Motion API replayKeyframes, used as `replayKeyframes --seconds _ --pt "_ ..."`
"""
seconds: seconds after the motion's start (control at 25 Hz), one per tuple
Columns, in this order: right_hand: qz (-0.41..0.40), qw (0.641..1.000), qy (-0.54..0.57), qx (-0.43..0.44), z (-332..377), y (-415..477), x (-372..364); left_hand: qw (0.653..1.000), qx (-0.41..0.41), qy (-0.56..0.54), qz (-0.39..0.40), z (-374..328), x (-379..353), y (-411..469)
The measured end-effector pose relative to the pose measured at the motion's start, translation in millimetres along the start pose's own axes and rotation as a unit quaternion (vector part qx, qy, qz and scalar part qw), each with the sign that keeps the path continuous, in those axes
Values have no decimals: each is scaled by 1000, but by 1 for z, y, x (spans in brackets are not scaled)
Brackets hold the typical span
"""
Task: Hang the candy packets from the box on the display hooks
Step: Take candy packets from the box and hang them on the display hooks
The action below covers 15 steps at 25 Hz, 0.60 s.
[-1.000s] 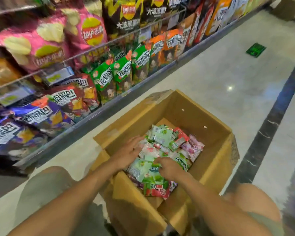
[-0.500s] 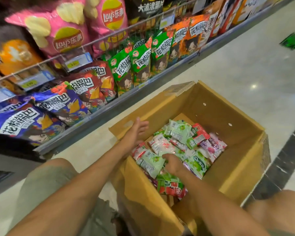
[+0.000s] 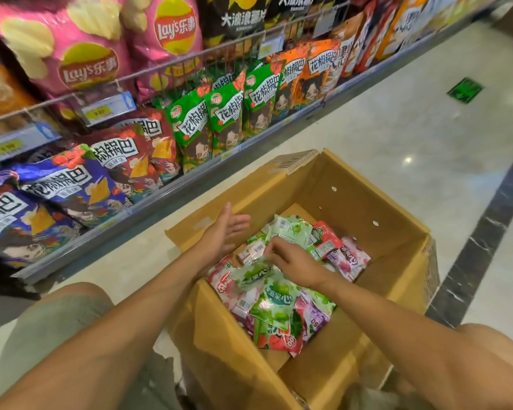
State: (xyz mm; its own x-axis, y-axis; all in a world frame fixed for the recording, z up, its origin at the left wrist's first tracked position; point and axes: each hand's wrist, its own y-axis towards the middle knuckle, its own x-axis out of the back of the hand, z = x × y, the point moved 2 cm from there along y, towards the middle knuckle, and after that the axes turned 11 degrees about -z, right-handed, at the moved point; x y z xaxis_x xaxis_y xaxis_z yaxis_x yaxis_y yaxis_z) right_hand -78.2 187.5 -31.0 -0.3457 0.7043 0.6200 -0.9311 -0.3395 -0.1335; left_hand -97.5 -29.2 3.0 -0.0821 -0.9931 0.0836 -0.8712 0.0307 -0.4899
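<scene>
A small green glossy plastic candy packet [image 3: 253,273] hangs just under the right hand [image 3: 296,260], whose fingertips seem to pinch its top edge, though blur hides the grip. Its long axis lies crosswise. The left hand [image 3: 222,232] waits near, flat and empty. Below, mixed green, red and purple packets [image 3: 282,303] fill the brown cardboard box [image 3: 353,202].

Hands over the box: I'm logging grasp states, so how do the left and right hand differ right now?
The left hand is open with fingers straight, holding nothing; the right hand has curled fingers pinching a green candy packet. The left hand sits near the left wall of the box, while the right hand is over its middle, above the packets. Both hands are bare and reach into the box.
</scene>
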Motion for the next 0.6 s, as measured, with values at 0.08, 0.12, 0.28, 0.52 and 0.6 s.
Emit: replayKeyframes --seconds 0.08,0.12,0.28,0.52,0.6 --pt "-26 995 90 -19 17 1 30 999 30 -30 20 1 0 1" --pt "-44 987 148 -45 21 3 42 997 49 -44 51 1 -2 -1" --pt "-116 945 266 -153 30 11 62 987 57 -28 145 -6 -13 -21" --pt "-183 902 307 -241 20 24 60 995 -9 76 67 -1 -16 -4" --pt "-188 886 295 -305 5 18 49 998 -22 45 26 1 -12 1"
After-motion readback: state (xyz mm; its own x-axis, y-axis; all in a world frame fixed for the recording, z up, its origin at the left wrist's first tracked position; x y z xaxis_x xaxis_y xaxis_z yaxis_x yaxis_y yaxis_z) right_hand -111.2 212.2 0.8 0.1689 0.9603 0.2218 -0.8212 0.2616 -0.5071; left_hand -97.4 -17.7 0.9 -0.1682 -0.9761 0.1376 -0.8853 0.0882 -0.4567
